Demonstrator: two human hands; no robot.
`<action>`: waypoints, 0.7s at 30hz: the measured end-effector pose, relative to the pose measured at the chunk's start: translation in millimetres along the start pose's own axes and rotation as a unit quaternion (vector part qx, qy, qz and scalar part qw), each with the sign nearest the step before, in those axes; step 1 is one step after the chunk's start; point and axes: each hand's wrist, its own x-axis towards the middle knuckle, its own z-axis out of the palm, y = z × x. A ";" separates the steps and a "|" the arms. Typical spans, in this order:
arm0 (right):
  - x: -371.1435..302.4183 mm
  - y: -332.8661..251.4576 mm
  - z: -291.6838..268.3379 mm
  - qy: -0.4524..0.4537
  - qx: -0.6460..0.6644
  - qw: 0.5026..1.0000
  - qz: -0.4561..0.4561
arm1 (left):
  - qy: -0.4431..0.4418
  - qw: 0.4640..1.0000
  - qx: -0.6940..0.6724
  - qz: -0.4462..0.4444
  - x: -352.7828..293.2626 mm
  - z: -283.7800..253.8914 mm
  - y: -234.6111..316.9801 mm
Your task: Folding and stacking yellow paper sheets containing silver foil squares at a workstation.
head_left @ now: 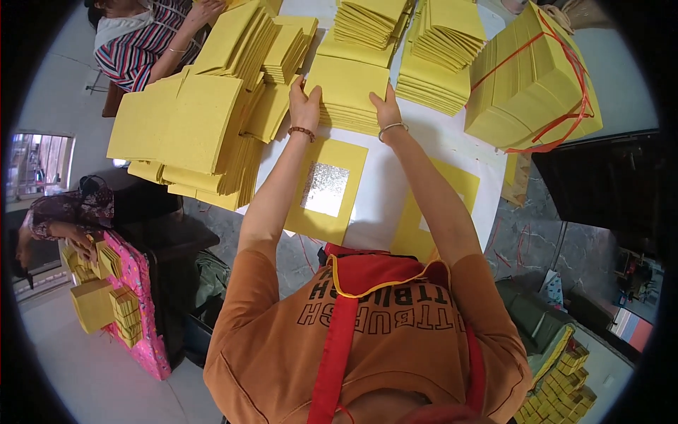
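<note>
Both my arms reach forward across the table to a stack of yellow paper (347,81). My left hand (305,106) grips the stack's left side and my right hand (385,109) its right side, thumbs toward the near edge. Some of my fingers are hidden along the sides. Nearer to me, a yellow sheet (347,225) with a silver rectangle (326,189) in its middle lies flat between my forearms. A second yellow sheet (462,179) with a pale patch lies partly under my right forearm.
Tall yellow paper piles (176,127) crowd the left. More stacks (445,42) stand behind, and a bundle tied with red string (530,85) at right. A person in a striped top (138,53) sits far left; another person's hand (78,233) is over a pink-covered table (145,283).
</note>
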 end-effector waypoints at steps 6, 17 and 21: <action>-6.5 -18.0 3.2 -0.010 0.005 0.999 0.043 | 0.059 0.915 0.288 0.276 -31.5 0.4 37.6; -102.6 -72.5 -166.1 0.028 -0.072 0.996 0.038 | -0.053 0.906 0.234 0.348 -72.2 22.8 79.8; -187.6 -79.8 -225.3 0.157 -0.110 0.972 0.134 | -0.326 0.945 0.013 0.033 -141.0 38.8 78.8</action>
